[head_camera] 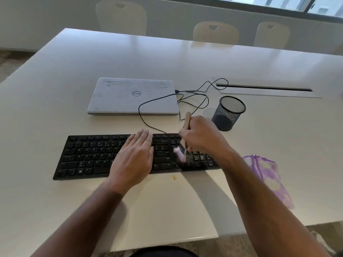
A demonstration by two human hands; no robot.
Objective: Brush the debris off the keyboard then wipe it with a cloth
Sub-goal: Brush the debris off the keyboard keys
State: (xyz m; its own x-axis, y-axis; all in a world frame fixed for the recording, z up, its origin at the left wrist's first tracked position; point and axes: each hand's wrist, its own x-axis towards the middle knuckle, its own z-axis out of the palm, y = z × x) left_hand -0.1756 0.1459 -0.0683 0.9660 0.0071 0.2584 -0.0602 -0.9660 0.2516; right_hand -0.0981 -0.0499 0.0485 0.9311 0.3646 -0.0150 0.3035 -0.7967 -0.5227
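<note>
From the head camera we look down on a white table, and right in front of us lies the black keyboard, stretched left to right near the table's front edge. Our left hand lies flat on the middle keys, fingers straight and close together, pressing down. Our right hand is curled around the wooden handle of the brush, fingers clamped on it, handle pointing up and away from us. The pink bristles are blurred, down on the keys at the right end, just left of the number pad, where we see pale specks of debris scattered.

Right of the keyboard, partly behind our right forearm, the purple-and-white cloth lies on the table. Beyond the keyboard sits a closed white laptop, a black cable looping from its right side down to the keyboard. A black mesh cup stands upright near our right hand. Chairs line the far side.
</note>
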